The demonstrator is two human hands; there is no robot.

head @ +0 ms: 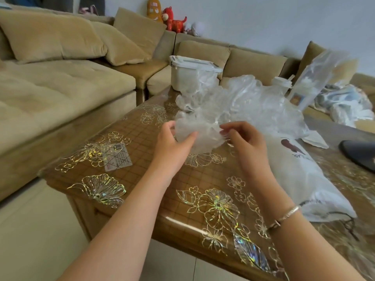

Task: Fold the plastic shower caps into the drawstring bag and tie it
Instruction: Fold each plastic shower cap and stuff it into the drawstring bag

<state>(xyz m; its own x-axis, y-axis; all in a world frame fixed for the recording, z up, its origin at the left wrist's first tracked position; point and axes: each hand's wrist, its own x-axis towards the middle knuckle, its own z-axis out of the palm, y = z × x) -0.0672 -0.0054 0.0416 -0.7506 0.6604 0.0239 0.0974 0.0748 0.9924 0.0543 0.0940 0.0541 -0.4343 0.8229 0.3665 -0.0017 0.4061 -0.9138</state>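
Above table, near its middle: crumpled clear shower cap was held up between both hands. Left hand gripped cap's left edge, thumb pressed on plastic. Right hand pinched right edge with curled fingers. Loose plastic pile lay just behind. White drawstring bag lay flat right of hands, cord end toward person. White lidded container stood at far edge.

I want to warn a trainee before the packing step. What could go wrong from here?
1. The cap is crumpled between the left hand and right hand; thin film may spring open instead of keeping a fold.
2. The pile of loose caps touches it, so a pull might drag others along.
3. The bag lies flat under the right forearm with its cord near the table edge; it could get nudged off.
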